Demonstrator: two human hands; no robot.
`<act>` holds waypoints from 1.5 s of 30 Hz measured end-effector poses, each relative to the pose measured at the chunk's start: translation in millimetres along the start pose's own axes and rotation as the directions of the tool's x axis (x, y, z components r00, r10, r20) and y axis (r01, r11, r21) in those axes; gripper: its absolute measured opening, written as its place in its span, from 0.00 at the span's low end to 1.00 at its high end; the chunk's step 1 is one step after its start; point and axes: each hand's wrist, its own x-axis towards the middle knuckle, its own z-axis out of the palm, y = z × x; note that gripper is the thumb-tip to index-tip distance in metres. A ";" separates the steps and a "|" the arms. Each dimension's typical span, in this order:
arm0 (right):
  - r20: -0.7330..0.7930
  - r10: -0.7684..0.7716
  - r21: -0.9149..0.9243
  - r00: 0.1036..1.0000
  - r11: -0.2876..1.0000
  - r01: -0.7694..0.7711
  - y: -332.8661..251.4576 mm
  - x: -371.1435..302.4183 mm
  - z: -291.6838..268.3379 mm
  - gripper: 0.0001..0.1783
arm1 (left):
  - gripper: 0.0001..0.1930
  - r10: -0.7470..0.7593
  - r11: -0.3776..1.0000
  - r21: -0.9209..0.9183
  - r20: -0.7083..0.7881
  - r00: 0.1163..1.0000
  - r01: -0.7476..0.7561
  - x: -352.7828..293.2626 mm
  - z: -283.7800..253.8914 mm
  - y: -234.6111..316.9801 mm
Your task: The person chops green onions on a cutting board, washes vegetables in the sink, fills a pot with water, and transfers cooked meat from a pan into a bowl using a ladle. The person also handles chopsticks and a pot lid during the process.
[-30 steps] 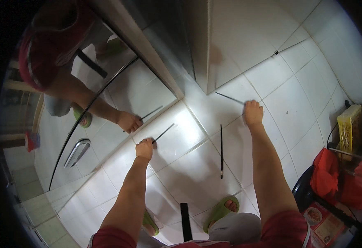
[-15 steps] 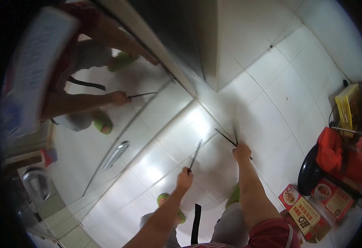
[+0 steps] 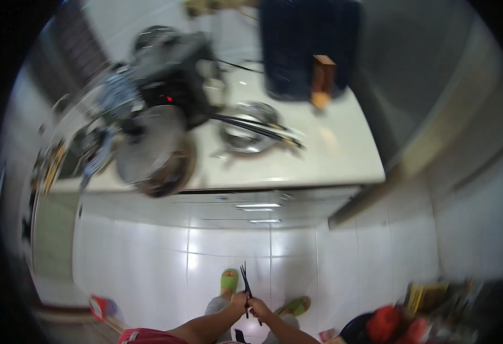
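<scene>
My left hand (image 3: 240, 300) and my right hand (image 3: 258, 308) are close together, low in front of me, above the white tiled floor. Dark chopsticks (image 3: 245, 276) are gripped in both, their tips pointing away from me and ends showing below the fingers. They cross or lie very near each other; blur hides how many each hand holds. Farther off, more black chopsticks (image 3: 258, 129) with pale ends rest across a steel bowl (image 3: 243, 143) on the white counter (image 3: 320, 166).
On the counter stand a dark appliance (image 3: 177, 74) with a red light, a pot with a pale lid (image 3: 151, 140), a dark blue container (image 3: 303, 40) and an orange-brown box (image 3: 322, 80). A red bag (image 3: 384, 324) lies at the lower right.
My view has swung from the glossy cabinet front and floor to the counter. My hands, apart earlier with dark chopsticks in each, have come together.
</scene>
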 end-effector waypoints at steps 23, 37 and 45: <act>0.714 0.163 -0.179 0.681 0.983 -0.048 -99.1 27.6 631.7 0.25 | 0.19 0.669 -0.313 -0.774 -0.591 0.450 -0.551 -255.4 -608.6 262.3; 0.625 -0.689 0.191 0.368 0.592 0.783 -452.3 231.1 914.2 0.11 | 0.16 0.858 0.144 -0.931 -0.051 0.511 -0.335 -177.2 -695.9 618.5; 0.414 -0.729 0.043 0.545 0.614 0.788 -671.5 328.4 1104.5 0.21 | 0.12 0.888 0.204 -0.822 -0.074 0.455 -0.531 -104.6 -713.8 775.2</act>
